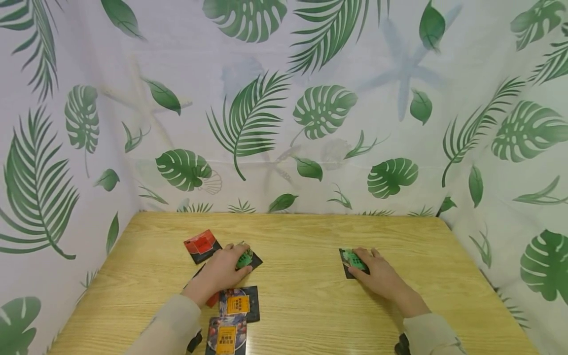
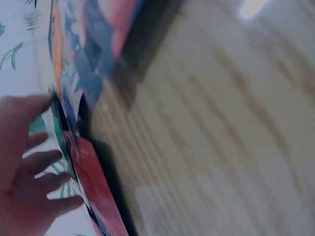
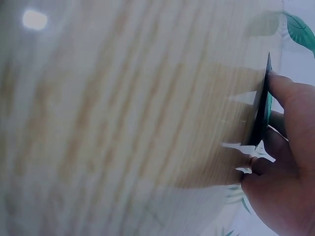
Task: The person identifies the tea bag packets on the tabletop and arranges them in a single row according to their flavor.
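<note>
A pair of pale sleeves comes in nearest, and by the left sleeve (image 1: 166,328) lies a lower orange-labelled packet (image 1: 226,335), with an upper orange-labelled packet (image 1: 239,304) just beyond it on the wood-grained bench (image 1: 301,305). Further out, the left hand (image 1: 222,268) has its grip spread across a green-labelled packet (image 1: 244,260), thumb at the near side and fingertips towards the far corner. A red-and-black packet (image 1: 203,246) sits just beyond that hand. Over to the right, well apart, the right hand (image 1: 379,276) holds a second green-labelled packet (image 1: 350,259), its grip drawn in only to the packet's width. The head view gives me the printed faces; the right wrist view shows that packet edge-on instead, dark below the fingers, with finger shadows on the wood. From above, just a red sliver (image 1: 213,300) peeks out beside the left forearm, while the left wrist view shows a long red strip near the fingertips. Whether either held packet touches the bench, I can't tell.
</note>
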{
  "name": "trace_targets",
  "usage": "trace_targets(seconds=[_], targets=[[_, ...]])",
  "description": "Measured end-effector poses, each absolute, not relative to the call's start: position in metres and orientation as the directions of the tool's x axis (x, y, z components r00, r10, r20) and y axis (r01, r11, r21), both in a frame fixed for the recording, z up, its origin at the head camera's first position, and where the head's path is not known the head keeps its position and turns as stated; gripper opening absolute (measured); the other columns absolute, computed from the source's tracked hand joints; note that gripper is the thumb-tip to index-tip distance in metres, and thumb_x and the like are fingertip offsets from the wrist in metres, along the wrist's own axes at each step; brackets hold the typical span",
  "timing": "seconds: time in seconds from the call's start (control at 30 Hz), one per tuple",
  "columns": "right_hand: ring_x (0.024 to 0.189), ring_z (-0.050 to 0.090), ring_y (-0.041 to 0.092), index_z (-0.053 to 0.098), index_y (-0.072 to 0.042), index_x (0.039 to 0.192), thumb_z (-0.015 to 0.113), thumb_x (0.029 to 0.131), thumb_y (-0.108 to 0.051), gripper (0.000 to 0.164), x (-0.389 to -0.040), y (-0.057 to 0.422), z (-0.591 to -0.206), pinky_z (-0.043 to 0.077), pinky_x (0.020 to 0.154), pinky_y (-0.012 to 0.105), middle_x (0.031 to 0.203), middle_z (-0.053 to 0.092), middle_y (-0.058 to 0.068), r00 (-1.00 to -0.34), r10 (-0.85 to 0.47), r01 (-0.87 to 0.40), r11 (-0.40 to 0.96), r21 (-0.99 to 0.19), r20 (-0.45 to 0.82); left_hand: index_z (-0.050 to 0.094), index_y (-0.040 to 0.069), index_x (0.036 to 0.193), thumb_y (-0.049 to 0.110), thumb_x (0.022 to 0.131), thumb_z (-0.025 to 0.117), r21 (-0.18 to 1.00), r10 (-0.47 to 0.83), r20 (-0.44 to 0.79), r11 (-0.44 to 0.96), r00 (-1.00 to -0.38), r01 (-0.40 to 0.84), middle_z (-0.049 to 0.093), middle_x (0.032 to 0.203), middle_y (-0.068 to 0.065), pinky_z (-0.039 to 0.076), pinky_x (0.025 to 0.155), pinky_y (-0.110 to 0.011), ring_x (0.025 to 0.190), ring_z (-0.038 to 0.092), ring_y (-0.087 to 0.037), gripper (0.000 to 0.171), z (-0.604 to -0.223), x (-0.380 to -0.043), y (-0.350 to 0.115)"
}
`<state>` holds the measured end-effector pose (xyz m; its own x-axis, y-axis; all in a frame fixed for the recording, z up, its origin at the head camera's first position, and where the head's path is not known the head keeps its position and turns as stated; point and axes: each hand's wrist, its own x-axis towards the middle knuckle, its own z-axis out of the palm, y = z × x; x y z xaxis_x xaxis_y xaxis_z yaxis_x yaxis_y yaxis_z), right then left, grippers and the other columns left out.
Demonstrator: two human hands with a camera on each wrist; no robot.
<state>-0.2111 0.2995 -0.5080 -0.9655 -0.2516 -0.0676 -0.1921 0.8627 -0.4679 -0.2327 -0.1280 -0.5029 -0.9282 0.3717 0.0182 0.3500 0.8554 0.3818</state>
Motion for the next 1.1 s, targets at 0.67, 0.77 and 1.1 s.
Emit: trace_targets(seconds=[0.67,0.77,1.1], targets=[[0.152,0.021,0.064,0.040,0.001,0.161,0.058,0.108,-0.043,0.070,-0.2094,0.2997,-0.5090,0.033,0.112,0.081,0.165,0.037,0.030,-0.965,-0.253,-0.192,0.857,-0.478,-0.066,0.045,0.005,0.160,0.058,0.100,0.065,0.364,0.341,-0.099,0.887,-0.935,0.285,0.045,0.163,-0.022,0.030,0.119,-0.076,0.152,0.039,-0.049,0.082,-0.5042,-0.2284,-0.1365],[0.152,0.021,0.064,0.040,0.001,0.161,0.058,0.108,-0.043,0.071,-0.2088,0.2993,-0.5096,0.033,0.112,0.081,0.165,0.037,0.030,-0.966,-0.253,-0.195,0.855,-0.481,-0.058,0.042,0.006,0.162,0.054,0.102,0.064,0.363,0.367,-0.099,0.879,-0.925,0.310,0.041,0.166,-0.022,0.028,0.119,-0.078,0.153,0.037,-0.050,0.080,-0.5054,-0.2274,-0.1365],[0.152,0.021,0.063,0.039,0.000,0.161,0.057,0.108,-0.044,0.071,-0.2086,0.2993,-0.5096,0.033,0.111,0.081,0.166,0.036,0.030,-0.968,-0.245,-0.188,0.859,-0.476,-0.060,0.043,0.011,0.163,0.052,0.103,0.063,0.349,0.403,-0.100,0.870,-0.910,0.347,0.035,0.167,-0.029,0.026,0.120,-0.077,0.155,0.033,-0.051,0.075,-0.5016,-0.2252,-0.1335]])
